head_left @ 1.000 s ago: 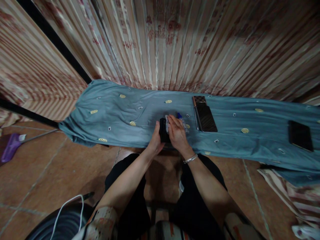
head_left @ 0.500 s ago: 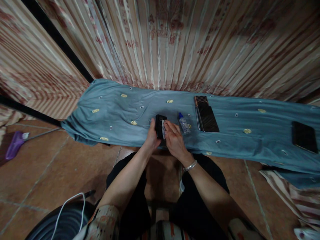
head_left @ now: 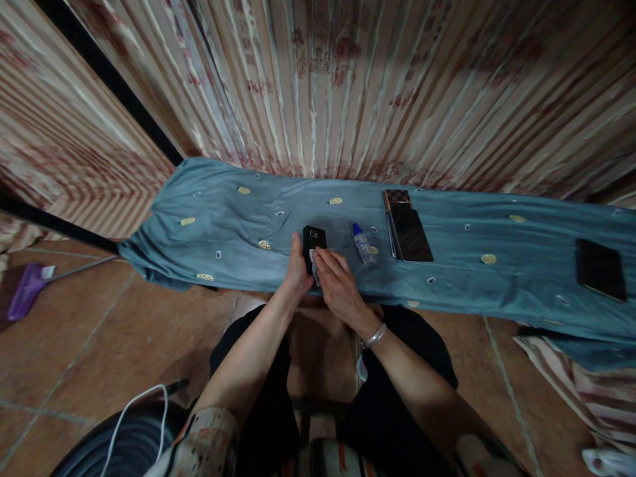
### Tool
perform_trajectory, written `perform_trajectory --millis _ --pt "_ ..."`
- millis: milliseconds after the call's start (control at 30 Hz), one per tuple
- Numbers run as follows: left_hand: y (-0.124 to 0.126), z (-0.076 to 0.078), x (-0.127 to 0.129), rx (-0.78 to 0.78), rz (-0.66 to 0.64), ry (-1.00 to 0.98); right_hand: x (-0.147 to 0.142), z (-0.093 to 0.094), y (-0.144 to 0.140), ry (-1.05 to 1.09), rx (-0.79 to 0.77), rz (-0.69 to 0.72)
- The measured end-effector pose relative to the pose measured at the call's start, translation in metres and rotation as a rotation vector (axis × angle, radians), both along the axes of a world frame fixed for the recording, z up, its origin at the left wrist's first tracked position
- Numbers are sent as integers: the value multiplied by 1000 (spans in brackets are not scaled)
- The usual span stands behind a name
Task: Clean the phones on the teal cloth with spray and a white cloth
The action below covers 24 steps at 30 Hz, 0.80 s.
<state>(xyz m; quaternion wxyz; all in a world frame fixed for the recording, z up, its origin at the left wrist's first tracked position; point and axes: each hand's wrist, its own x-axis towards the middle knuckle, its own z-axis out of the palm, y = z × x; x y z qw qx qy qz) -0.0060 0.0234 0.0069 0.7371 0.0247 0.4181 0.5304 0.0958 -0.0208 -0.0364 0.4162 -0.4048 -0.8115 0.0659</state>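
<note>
My left hand (head_left: pixel 297 273) grips a small black phone (head_left: pixel 314 237) by its left edge, just above the blue-grey cloth (head_left: pixel 238 218) spread over a low surface. My right hand (head_left: pixel 336 285) presses a small white wipe (head_left: pixel 313 257) against the phone's lower part; most of the wipe is hidden under the fingers. A silver bangle sits on my right wrist. A small clear bottle with a blue cap (head_left: pixel 362 244) lies on the cloth just right of my hands.
Two dark phones stacked with a checkered case (head_left: pixel 407 225) lie right of the bottle. Another dark phone (head_left: pixel 599 268) lies at the far right. Striped curtains (head_left: pixel 348 86) hang behind. On the tiled floor, a purple mop (head_left: pixel 27 291) lies left and a white cable (head_left: pixel 134 404) lies lower left.
My right hand has slid down the phone toward me with the wipe, uncovering the phone's upper part and the bottle behind it. My left hand kept hold of the phone.
</note>
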Motion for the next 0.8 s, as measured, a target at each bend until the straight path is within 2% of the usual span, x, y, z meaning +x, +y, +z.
perform_trajectory --millis 200,433,567,700,800 --pt "-8 -10 10 47 -38 -1 2 2 2 25 -1 1" --pt "-12 -27 20 152 13 13 6 5 11 42 -24 -54" --pt "-12 -36 23 249 29 102 9 10 14 44 -50 -86" --pt "-15 -39 28 264 26 191 14 12 19 60 -54 -125" --pt "-20 -37 32 277 -10 170 17 10 26 84 -73 -170"
